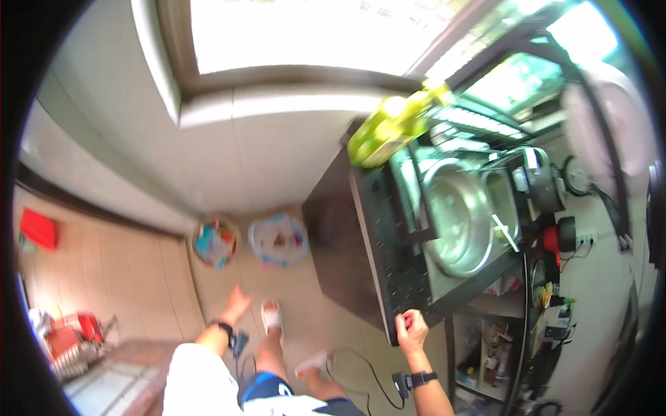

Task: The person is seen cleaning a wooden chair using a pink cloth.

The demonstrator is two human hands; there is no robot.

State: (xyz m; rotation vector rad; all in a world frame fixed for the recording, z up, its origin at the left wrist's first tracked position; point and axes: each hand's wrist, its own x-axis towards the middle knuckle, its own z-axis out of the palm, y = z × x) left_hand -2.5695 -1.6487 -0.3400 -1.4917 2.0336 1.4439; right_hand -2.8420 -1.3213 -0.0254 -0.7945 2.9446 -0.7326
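Note:
My left hand [239,304] hangs over the tiled floor with its fingers apart and nothing in it. The nearest thing to it is a round bin [218,244] with colourful refuse inside. My right hand [412,330] is at the front corner of a black speckled countertop [382,249], fingers curled, with no object visible in them. Whether it touches the edge I cannot tell. A stainless steel sink basin [460,223] is set into that counter. A yellow-green bottle [387,130], blurred, stands at the counter's far end.
Beside the bin, a second container [278,239] with a pale blue-white liner stands on the floor. Below the counter is an open cabinet [484,353] with bottles. A dark rack frame [598,99] rises over the sink. Cables [374,372] trail past my slippers [272,314].

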